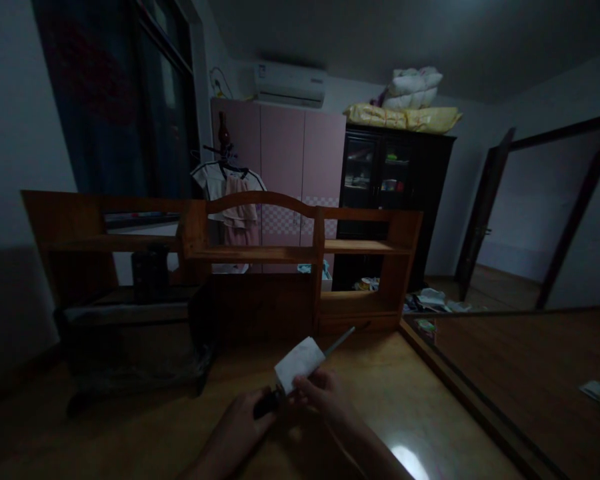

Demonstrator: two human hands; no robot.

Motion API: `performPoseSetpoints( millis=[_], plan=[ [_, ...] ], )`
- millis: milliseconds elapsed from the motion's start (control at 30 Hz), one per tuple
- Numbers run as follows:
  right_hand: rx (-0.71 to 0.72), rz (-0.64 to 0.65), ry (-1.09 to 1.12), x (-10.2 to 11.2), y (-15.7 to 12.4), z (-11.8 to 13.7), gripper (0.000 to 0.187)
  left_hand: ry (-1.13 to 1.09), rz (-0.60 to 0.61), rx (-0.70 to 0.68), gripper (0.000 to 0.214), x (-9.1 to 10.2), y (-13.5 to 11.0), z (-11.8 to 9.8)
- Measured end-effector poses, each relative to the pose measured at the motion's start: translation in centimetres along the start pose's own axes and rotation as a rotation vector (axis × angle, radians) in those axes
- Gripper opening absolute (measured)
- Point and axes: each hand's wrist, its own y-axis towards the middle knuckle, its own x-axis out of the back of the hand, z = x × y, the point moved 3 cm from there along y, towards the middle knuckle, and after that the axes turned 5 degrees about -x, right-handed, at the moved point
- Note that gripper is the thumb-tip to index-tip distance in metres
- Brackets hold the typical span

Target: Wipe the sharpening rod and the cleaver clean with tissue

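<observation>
Low over the desk, my left hand (243, 420) is closed round the black handle (267, 404) of a slim tool. Its narrow grey blade or shaft (341, 340) points up and to the right; the dim light hides whether it is a knife or a screwdriver. A white paper tissue (300, 363) lies folded over the middle of the tool. Pinched at the tissue's lower edge, my right hand (325, 395) has its thumb on top. The fingers under the tissue are hidden.
A wooden shelf unit (260, 253) stands along the back of the shiny desk (380, 387). On the left is a dark, box-shaped thing (130, 347), partly wrapped in clear plastic. A raised wooden edge (460, 387) runs along the right. Farther back stand wardrobes (280, 147) and an open door (487, 213).
</observation>
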Motion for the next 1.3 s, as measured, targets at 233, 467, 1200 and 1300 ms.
performPoseSetpoints(
  millis=[233, 467, 1200, 1300],
  plan=[
    [-0.028, -0.003, 0.081, -0.3, -0.2, -0.4, 0.049, 0.041, 0.070, -0.032, 0.038, 0.1, 0.5, 0.2],
    [-0.008, 0.024, 0.029, 0.1, -0.3, -0.6, 0.045, 0.019, 0.067, -0.065, 0.037, 0.1, 0.2, -0.6],
    [0.053, -0.060, 0.058, -1.0, -0.3, -0.1, 0.050, 0.004, 0.056, -0.047, 0.037, 0.4, 0.0, -1.7],
    [0.026, -0.047, 0.069, -1.1, -0.1, -0.7, 0.047, 0.010, 0.073, -0.070, 0.035, 0.8, -0.3, -2.6]
  ],
)
